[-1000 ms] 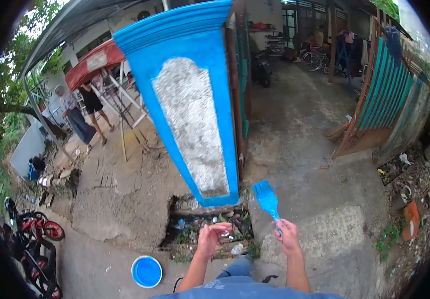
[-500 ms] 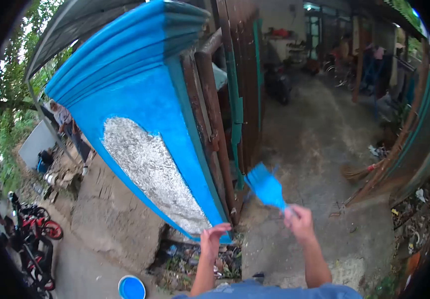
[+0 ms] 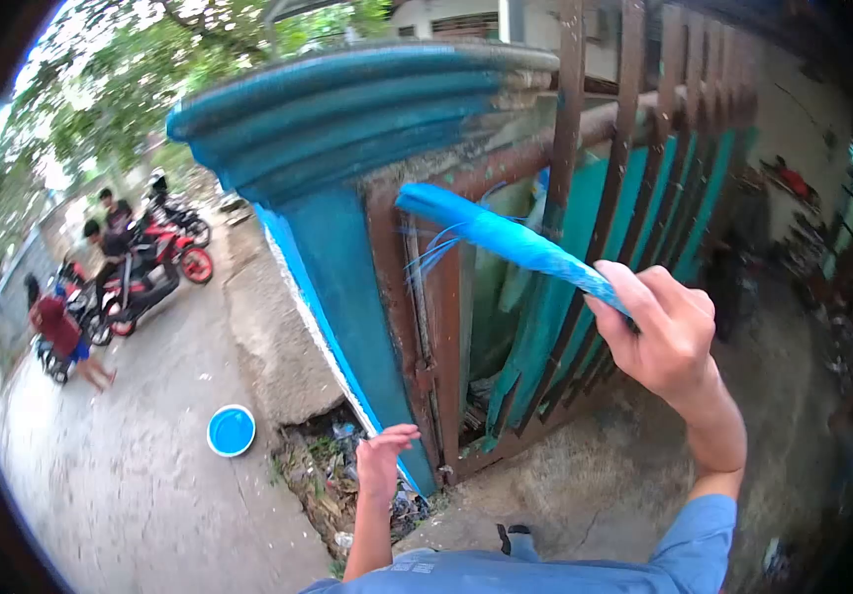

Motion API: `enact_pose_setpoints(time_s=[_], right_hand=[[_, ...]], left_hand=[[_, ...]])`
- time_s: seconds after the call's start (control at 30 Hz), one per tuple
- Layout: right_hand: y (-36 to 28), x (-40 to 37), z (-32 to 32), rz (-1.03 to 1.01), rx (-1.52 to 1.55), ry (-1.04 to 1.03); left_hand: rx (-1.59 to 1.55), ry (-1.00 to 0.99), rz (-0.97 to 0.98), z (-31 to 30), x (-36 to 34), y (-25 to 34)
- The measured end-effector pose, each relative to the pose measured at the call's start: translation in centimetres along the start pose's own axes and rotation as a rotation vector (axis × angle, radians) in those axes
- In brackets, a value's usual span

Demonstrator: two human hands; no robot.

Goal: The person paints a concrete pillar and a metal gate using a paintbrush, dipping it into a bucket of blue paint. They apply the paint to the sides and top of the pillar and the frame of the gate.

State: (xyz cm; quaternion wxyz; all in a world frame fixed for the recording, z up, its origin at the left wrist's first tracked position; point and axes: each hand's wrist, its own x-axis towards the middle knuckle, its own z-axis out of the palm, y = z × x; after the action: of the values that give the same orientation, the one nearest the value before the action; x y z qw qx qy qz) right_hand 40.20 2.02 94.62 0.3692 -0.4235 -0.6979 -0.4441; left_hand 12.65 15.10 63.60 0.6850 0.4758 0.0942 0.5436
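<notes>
My right hand (image 3: pixel 666 327) is wrapped round the handle of a wide paintbrush (image 3: pixel 506 240) coated in bright blue. The brush is seen edge-on, its tip pointing up and left, and some stray bristles hang loose from it. It overlaps the brown gate frame and the teal side of a pillar (image 3: pixel 332 257) in this view. Ridged moulding tops the pillar, and a brighter blue strip runs down its left edge. Low by the pillar's foot is my left hand (image 3: pixel 384 460), empty, its fingers stretched out to the right.
A round tub of blue paint (image 3: pixel 232 431) stands on the concrete path at left. Brown gate bars (image 3: pixel 634 129) backed by teal sheeting extend right of the pillar. Litter fills a ditch (image 3: pixel 318 470) at its base. Farther left are several people and parked motorbikes (image 3: pixel 135 282).
My view has swung from the pillar's front, with its rough white patch, to its teal side and the gate. My right hand has lifted the paintbrush up in front of them.
</notes>
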Motion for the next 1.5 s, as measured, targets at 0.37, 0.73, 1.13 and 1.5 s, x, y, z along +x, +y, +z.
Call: enact_pose_setpoints(time_s=[0.37, 0.73, 1.13, 1.5], right_hand=[[5.6, 6.6, 3.3, -0.508, -0.133, -0.097], [7.1, 8.3, 0.9, -0.470, -0.583, -0.376], [4.0, 11.2, -1.8, -0.520, -0.690, -0.464], [5.9, 10.5, -1.7, -0.488, -0.737, -0.414]], left_hand=[[0.093, 0.346, 0.117, 5.7, -6.6, 0.3], [0.098, 0.497, 0.138, 3.0, -10.1, 2.4], [0.157, 0.297, 0.093, 2.6, -6.8, 2.3], [0.573, -0.243, 0.192, 12.8, 1.9, 5.3]])
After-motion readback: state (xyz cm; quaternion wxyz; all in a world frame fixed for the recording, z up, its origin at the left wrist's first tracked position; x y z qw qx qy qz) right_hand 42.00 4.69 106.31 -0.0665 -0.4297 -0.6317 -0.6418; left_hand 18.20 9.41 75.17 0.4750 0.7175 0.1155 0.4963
